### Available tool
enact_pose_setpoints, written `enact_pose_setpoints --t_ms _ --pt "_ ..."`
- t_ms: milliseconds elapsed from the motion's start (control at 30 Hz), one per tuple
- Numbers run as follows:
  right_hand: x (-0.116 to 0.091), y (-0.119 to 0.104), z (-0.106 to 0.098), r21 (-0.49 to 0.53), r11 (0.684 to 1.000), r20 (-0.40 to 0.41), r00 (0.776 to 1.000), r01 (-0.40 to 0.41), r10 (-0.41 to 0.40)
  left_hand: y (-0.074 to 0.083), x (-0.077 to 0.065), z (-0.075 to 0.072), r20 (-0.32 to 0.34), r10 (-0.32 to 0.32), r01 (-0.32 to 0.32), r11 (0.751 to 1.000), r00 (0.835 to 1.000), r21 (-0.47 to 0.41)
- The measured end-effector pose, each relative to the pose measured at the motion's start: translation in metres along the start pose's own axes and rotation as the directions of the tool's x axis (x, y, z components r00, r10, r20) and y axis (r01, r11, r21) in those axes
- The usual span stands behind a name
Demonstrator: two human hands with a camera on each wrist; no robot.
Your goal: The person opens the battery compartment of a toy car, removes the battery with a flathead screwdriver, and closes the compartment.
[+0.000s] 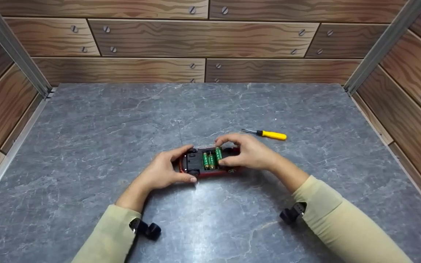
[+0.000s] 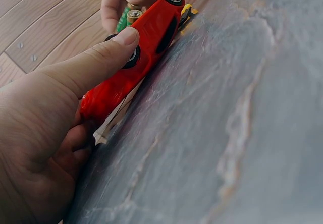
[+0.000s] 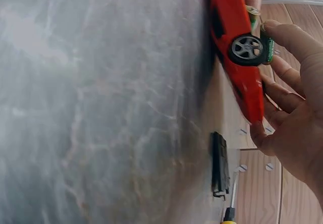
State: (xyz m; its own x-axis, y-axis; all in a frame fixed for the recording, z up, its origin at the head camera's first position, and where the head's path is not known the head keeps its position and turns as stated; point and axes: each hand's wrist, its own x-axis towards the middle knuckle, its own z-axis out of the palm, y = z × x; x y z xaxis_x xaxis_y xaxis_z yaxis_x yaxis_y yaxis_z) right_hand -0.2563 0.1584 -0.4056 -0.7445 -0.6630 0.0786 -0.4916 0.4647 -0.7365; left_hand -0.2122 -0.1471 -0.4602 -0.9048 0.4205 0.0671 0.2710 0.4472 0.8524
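A red toy car (image 1: 210,174) lies upside down on the table, its black underside facing up and its battery compartment uncovered. Two green batteries (image 1: 208,161) sit side by side in the compartment. My left hand (image 1: 162,171) grips the car's left end, thumb on the near side and fingers on the far side. Between thumb and fingertip, my right hand (image 1: 252,151) pinches a third green battery (image 1: 218,154), tilted at the compartment's right side. In the right wrist view this battery (image 3: 269,50) stands up behind a wheel (image 3: 247,49).
Beyond the right hand lies a screwdriver (image 1: 273,135) with a yellow handle. A thin antenna wire (image 1: 180,132) sticks out from the car's far left. The right wrist view shows a flat black plastic piece (image 3: 219,164) on the table. Wood-patterned panels (image 1: 203,38) enclose the grey marbled table (image 1: 122,109).
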Motion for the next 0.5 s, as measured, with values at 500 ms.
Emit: enact_pose_setpoints --t_ms 500 --pt "-0.026 0.011 -0.037 0.010 0.999 -0.124 0.991 -0.043 0.044 0.001 -0.001 0.001 -0.002 -0.004 0.004 0.999 1.000 -0.039"
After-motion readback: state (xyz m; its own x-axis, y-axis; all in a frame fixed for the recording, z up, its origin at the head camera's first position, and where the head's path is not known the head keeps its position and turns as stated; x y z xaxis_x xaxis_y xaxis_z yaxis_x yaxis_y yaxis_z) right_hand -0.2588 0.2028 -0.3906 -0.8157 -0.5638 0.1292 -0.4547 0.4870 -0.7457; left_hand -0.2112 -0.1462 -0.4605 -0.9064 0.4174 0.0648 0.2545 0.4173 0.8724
